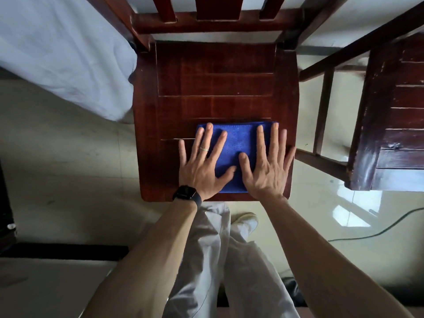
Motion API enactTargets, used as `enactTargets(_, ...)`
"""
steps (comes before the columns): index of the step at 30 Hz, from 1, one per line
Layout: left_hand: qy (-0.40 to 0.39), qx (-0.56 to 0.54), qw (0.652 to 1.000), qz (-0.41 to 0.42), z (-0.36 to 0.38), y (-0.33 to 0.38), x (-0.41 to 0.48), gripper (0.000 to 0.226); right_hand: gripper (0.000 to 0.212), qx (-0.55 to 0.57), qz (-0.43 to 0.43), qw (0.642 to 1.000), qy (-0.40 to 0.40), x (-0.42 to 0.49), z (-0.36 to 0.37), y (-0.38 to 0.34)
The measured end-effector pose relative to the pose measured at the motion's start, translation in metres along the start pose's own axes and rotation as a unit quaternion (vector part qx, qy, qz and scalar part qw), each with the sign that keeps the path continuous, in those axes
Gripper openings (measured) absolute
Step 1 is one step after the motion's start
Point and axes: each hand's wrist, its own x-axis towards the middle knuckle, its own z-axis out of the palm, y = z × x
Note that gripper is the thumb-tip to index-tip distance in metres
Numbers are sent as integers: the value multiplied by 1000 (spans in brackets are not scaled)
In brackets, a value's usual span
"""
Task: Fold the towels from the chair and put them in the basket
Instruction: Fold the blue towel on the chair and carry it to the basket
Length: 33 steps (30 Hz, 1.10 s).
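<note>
One folded blue towel (237, 143) lay on the near part of the single wooden chair (215, 83) seat. Two hands pressed it flat, grasping nothing: the left hand (203, 167) and right hand (267, 171), fingers spread straight.

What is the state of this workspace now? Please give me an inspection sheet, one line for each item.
Surface: wooden chair seat, dark red.
Job's things: one folded blue towel lies flat near the seat's front edge; basket not in view.
Clutter: nothing seen.
Hands: left hand and right hand press flat on the towel, fingers spread.
Cables: a thin cable lies on the floor at the right.
Surroundings: white bedding at the left, dark wooden furniture at the right.
</note>
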Motion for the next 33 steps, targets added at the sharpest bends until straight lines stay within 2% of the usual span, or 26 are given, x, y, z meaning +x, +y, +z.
enactTargets(4,-16,-23,995,-95,-11,10,-6,86,69,26,83,996,18,-7,-10,-14)
enactTargets(7,41,-112,970,-210,-26,17,-15,79,66,134,169,975,48,-14,-25,-16)
enactTargets(9,71,-193,950,-234,-36,15,-16,73,62,223,207,952,38,-21,-35,-10)
enactTargets(11,51,-287,920,-261,-43,11,-14,60,57,282,237,930,4,-25,-45,-2)
enactTargets(13,7,-367,874,-319,-51,8,-8,51,53,322,275,905,-42,-24,-54,3)
enactTargets(17,-57,-443,801,-399,-63,-1,8,42,41,380,324,862,-83,-6,-65,7)
enactTargets(21,-119,-469,784,-390,-67,-10,19,11,44,366,321,863,-138,14,-70,9)
enactTargets(26,-147,-506,768,-364,-77,-13,22,14,33,389,294,859,-160,16,-70,18)
enactTargets(29,-160,-556,735,-353,-85,-10,17,32,32,472,301,808,-182,7,-72,27)
enactTargets(33,-230,-577,717,-315,-97,4,6,34,28,574,319,716,-238,-19,-85,43)
